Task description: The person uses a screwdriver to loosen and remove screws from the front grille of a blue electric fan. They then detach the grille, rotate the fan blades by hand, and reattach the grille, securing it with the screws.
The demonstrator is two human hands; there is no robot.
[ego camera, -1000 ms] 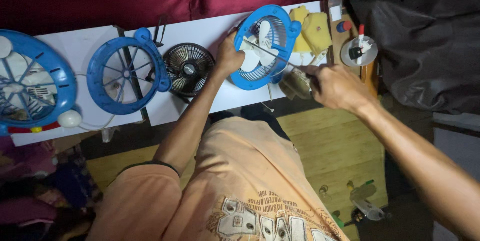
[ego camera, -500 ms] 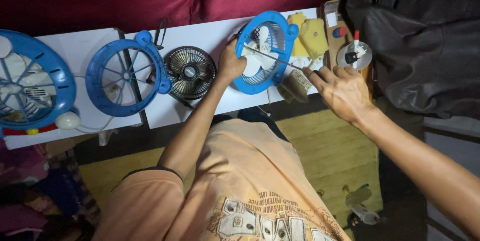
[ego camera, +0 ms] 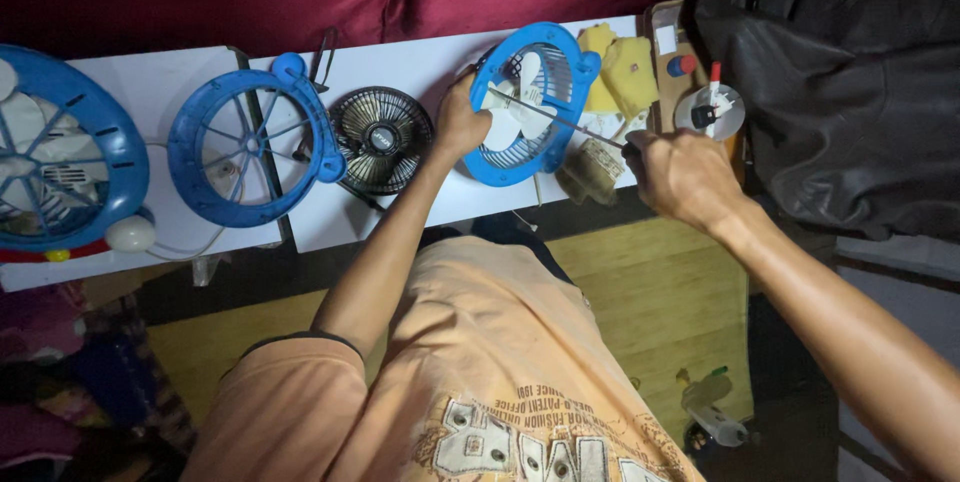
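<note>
While your right hand [ego camera: 685, 174] hides the handle, only a thin metal shaft [ego camera: 555, 117] shows — its tip hard to make out among the white blades. That hand is curled closed around the tool. Your left hand [ego camera: 462, 122], arm outstretched, grips the blue fan guard's [ego camera: 575, 67] left rim on the white table [ego camera: 420, 62].

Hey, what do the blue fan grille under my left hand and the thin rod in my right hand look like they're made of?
The blue fan grille looks like moulded plastic: even, saturated colour, thick smooth ribs, a soft sheen. The thin rod held by the right hand looks like bare metal: very slim, straight, pale grey with a faint glint, though it is too small to be certain. The left hand rests on the grille's rim.
</note>
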